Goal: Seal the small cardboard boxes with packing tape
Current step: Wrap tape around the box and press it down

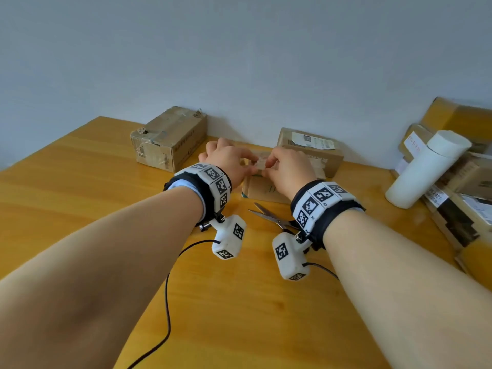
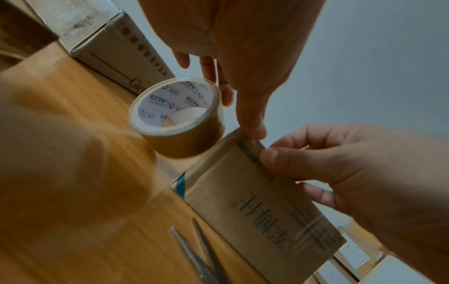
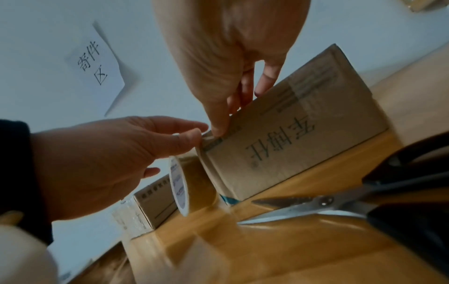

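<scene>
Left hand (image 2: 243, 63) grips tape roll (image 2: 177, 117); right hand (image 2: 340, 163) pinches its end on box (image 2: 255, 207), wooden table (image 1: 80, 182).

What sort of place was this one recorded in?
Probably a parcel-sending desk: labelled cardboard parcels piled on a wooden table, a paper sign on the wall reading "寄件区", and scissors beside a tape roll.

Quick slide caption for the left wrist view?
Left hand holds tape roll while right hand pinches tape onto box.

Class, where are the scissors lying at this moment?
In the head view, the scissors lie on the wooden table, just in front of the small cardboard box, between the two wrists.
</scene>
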Motion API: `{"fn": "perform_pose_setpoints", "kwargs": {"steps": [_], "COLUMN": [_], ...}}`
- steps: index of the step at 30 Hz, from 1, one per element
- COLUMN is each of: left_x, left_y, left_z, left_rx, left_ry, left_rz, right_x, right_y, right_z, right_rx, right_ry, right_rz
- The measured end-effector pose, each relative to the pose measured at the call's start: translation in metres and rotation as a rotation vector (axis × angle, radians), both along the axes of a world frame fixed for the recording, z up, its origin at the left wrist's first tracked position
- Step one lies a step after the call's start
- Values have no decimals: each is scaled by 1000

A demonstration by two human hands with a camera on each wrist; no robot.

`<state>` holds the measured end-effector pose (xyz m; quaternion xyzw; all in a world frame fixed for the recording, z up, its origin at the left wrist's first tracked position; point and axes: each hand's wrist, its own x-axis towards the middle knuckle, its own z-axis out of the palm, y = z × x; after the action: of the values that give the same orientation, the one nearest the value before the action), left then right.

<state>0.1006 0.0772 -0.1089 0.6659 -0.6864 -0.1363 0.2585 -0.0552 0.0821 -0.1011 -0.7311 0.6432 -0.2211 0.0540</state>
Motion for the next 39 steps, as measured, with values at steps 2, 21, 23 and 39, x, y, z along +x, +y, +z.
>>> {"fn": "perform_pose_setpoints", "kwargs": {"steps": [2, 21, 23, 39], "left_x": [-1, 19, 19, 15], "left_y": [-2, -26, -29, -28], "left_z": [-5, 14, 15, 18], "left_rx": [-38, 146, 156, 229], "left_ry": [-1, 116, 160, 77], "left_rz": [-11, -183, -215, -278], "right_x": [-1, -1, -2, 9], "right_y": [0, -7, -6, 8], "right_z": [-3, 5, 8, 7], "right_rx": [-8, 144, 159, 194], "right_ry": [37, 21, 37, 256], "right_rz": [8, -24, -1, 9]}}
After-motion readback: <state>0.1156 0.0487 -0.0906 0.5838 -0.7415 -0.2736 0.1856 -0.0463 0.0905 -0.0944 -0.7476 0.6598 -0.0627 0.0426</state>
